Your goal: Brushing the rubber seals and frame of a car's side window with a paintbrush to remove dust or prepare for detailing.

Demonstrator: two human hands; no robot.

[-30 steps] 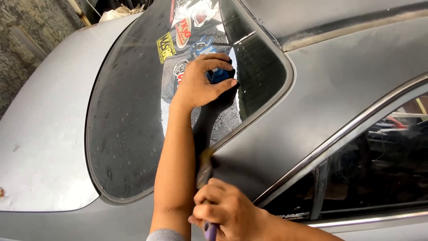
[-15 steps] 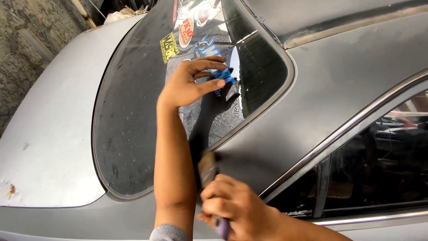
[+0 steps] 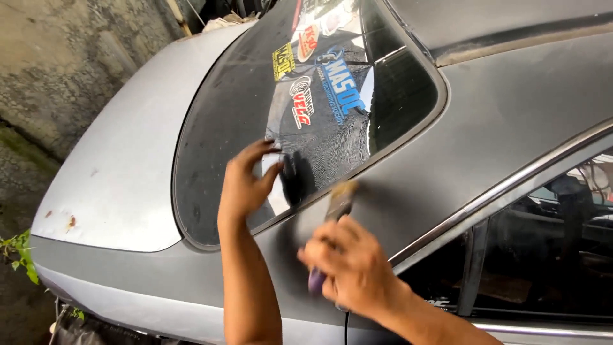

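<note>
The scraper [image 3: 333,220] sits in the right hand [image 3: 351,268], fingers wrapped tight round its purple handle, which pokes out below the fist. Its blade end lies against the grey car body [image 3: 511,121] at the lower edge of the rear window [image 3: 223,128], just beside the rubber seal. The tool is blurred, so whether the blade tip actually touches the seal or only the paint next to it cannot be told.

The left hand [image 3: 246,182] is raised over the lower part of the glass, fingers spread apart and slightly bent, holding nothing. It appears to hover close to the window rather than press on it, and its dark reflection shows in the glass just to the right. The two hands are near each other, the left one higher and further left.

Further up the window is a cluster of stickers [image 3: 319,76] in yellow, red, white and blue. The glass is dusty and dark. To the left stretches the pale grey boot lid [image 3: 115,166], with rust spots near its corner. At lower right is a side window [image 3: 549,249] with chrome trim [image 3: 504,188] running above it. A rough concrete wall [image 3: 70,64] stands beyond the car, with a few green leaves [image 3: 18,252] at the left edge.
</note>
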